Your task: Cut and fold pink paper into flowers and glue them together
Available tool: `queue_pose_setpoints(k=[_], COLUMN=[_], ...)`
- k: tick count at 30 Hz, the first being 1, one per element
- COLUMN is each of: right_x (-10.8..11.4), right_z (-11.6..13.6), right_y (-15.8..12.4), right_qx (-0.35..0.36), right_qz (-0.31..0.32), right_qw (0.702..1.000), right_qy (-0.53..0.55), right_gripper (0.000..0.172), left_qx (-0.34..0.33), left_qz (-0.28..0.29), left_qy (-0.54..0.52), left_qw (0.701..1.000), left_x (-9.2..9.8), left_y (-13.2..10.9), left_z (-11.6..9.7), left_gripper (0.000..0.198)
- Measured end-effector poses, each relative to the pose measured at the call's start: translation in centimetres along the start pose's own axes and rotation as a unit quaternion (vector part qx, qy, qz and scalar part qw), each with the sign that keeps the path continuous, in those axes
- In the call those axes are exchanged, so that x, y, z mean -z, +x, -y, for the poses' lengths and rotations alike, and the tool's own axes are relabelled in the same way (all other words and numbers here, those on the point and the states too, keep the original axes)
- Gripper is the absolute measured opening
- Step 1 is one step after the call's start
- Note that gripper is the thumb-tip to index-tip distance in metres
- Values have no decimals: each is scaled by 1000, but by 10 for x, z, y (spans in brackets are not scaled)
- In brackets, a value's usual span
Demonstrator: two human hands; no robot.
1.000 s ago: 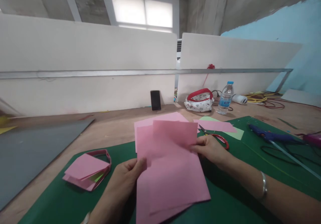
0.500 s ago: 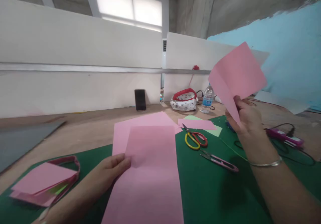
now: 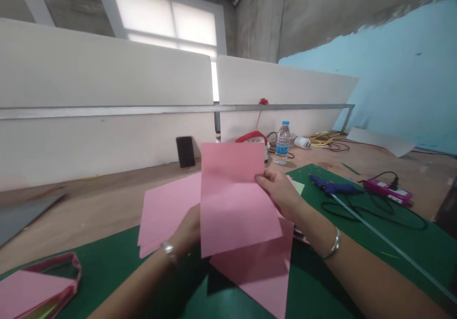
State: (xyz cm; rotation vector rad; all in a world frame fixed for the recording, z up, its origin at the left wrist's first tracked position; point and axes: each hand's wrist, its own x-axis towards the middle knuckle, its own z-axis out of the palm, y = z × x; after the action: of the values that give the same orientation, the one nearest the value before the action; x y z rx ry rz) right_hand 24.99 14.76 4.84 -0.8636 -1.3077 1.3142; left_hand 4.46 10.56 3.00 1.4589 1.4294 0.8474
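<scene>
My right hand (image 3: 280,193) pinches a pink sheet of paper (image 3: 235,200) by its right edge, thumb on the front face, and holds it up before me. A second, longer pink sheet (image 3: 262,276) slants behind and below it, raised over the green cutting mat (image 3: 143,290). My left hand (image 3: 191,226) is closed on this second sheet, its fingers hidden behind the front sheet. More pink paper (image 3: 167,207) lies flat beyond my left hand. The scissors are covered from sight.
At the left lies a folded pink paper piece (image 3: 35,290) with a strap-like loop. A phone (image 3: 185,151) leans on the white panel. A water bottle (image 3: 283,143) stands behind. To the right are a glue gun (image 3: 333,186) with its cord and a purple power strip (image 3: 387,191).
My right hand has brought its sheet down and left, in front of the long sheet in my left hand. The view has turned right, uncovering the glue gun.
</scene>
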Motion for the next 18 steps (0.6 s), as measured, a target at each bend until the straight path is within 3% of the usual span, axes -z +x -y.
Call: queue_pose_setpoints(k=[2,4,6,8,12,15,18], right_x=[-8,-19,-32,-45,-60,-62,-60], right_z=[-9,-17,-25,-32,-48,-56,-55], right_y=[-5,-13,-24,-37,-57,-62,-59], right_qx=[-35,-72,-109,-138,-175,-180,-154], right_qz=[36,71,114,159,229,240,215], right_qw=[999,995,987,977,957,953,964], right_qy=[-8,-13,-16,-19,-32,-36,-42], right_gripper=[14,11,9,7,17,17,15], left_qx=[43,78,91,96,81,67,81], left_qz=[-15,-34,-53,-69,-65,-88,-101], left_qy=[-48,-100,-153,-177,-99,-142,-216], left_qw=[998,991,983,977,990,984,968], left_x=[29,52,63,63,53,52,52], left_y=[-15,-34,-56,-79,-108,-112,-108], left_z=[12,22,28,29,28,37,49], left_gripper=[32,58,57,38,28,12,13])
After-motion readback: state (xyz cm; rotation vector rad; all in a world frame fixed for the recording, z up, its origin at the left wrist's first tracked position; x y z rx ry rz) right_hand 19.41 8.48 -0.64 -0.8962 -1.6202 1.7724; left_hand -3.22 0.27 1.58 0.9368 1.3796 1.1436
